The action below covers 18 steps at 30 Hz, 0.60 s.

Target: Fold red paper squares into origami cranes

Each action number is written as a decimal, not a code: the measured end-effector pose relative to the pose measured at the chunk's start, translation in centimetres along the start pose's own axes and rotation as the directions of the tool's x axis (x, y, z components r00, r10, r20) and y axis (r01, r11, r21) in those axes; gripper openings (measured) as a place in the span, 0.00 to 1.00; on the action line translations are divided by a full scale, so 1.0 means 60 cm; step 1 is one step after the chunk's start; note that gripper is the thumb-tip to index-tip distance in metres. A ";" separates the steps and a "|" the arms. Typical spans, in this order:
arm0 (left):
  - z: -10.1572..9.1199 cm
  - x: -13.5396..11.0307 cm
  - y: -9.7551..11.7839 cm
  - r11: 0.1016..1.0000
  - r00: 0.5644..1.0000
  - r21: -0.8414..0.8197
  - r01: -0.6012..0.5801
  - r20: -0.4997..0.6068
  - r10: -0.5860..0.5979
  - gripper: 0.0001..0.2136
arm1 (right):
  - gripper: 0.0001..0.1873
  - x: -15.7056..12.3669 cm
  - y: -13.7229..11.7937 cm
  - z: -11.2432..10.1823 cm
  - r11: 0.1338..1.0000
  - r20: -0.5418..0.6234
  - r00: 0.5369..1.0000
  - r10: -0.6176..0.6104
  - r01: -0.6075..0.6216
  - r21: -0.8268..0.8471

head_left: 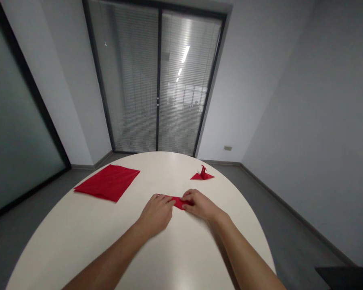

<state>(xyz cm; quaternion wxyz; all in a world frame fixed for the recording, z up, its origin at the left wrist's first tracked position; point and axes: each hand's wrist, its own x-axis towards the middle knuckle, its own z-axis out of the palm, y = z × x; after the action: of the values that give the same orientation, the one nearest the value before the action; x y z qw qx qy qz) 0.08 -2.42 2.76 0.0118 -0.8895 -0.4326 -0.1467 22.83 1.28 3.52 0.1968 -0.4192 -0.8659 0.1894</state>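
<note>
A small folded piece of red paper [178, 202] lies on the white table between my two hands, partly covered by them. My left hand [157, 212] presses on its left part with the fingers bent over it. At its right end my right hand [199, 204] grips the paper between thumb and fingers. Just beyond my right hand stands a red origami crane [203, 175] with its wings spread. The exact folds under my fingers are hidden.
A stack of red square paper [109, 183] lies at the table's left edge. The round white table [181, 249] fills the foreground. Glass doors with blinds [159, 80] stand behind it, and a dark object [347, 278] shows at the lower right.
</note>
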 end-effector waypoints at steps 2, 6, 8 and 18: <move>0.005 -0.001 0.000 1.000 0.999 -0.023 0.018 -0.030 -0.019 0.15 | 0.07 -0.001 -0.008 -0.007 0.999 0.039 0.999 0.016 -0.018 0.038; 0.018 -0.001 -0.015 0.993 0.999 -0.121 -0.008 -0.044 0.002 0.16 | 0.10 -0.002 -0.018 -0.013 0.996 0.138 0.990 -0.024 0.012 0.088; 0.020 -0.001 -0.025 0.986 0.999 -0.164 -0.031 -0.047 0.024 0.17 | 0.15 -0.003 -0.019 -0.012 0.997 0.096 0.995 -0.040 0.033 0.072; 0.020 -0.009 -0.044 0.951 0.997 -0.299 -0.082 -0.025 0.078 0.18 | 0.24 -0.004 -0.002 0.000 0.991 0.065 0.992 -0.107 0.101 0.084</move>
<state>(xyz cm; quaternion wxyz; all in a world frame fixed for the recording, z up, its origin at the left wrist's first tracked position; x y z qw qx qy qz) -1.99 -0.99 1.22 -0.1147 -0.8969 -0.3686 -0.2157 22.88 1.01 3.51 0.1931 -0.3583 -0.8845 0.2281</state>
